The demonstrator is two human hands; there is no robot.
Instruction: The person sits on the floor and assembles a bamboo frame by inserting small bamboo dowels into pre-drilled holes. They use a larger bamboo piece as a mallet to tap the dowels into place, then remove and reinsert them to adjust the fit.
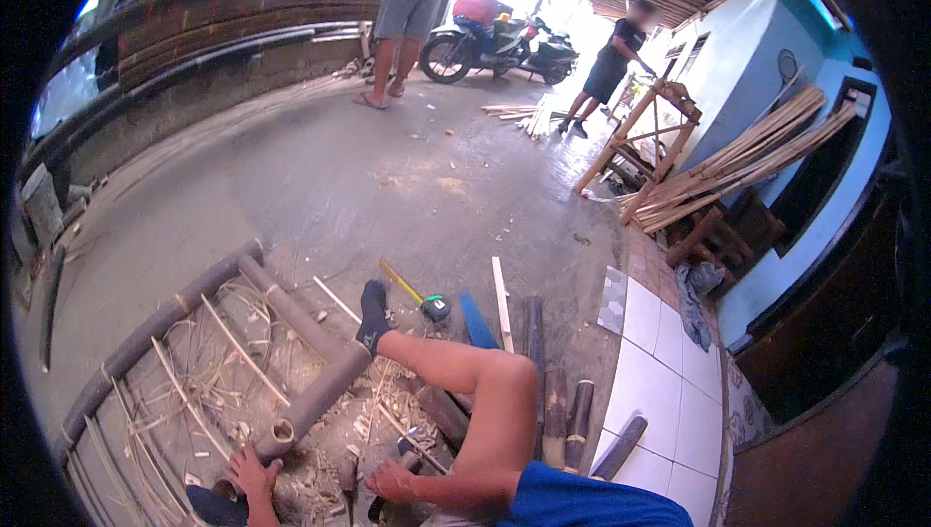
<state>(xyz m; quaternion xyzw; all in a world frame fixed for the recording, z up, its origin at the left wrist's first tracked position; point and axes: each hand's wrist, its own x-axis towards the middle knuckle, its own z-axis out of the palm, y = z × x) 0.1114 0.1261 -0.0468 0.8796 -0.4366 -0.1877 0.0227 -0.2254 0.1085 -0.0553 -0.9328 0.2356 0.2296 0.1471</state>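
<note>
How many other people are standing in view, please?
2: a person in grey shorts left of the motorbikes and a person in dark clothes beside the wooden stand; others may be hidden.

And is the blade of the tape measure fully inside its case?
No, the yellow blade clearly extends out of the case.

No text is legible; markings on the tape measure (436,310) are too small.
</note>
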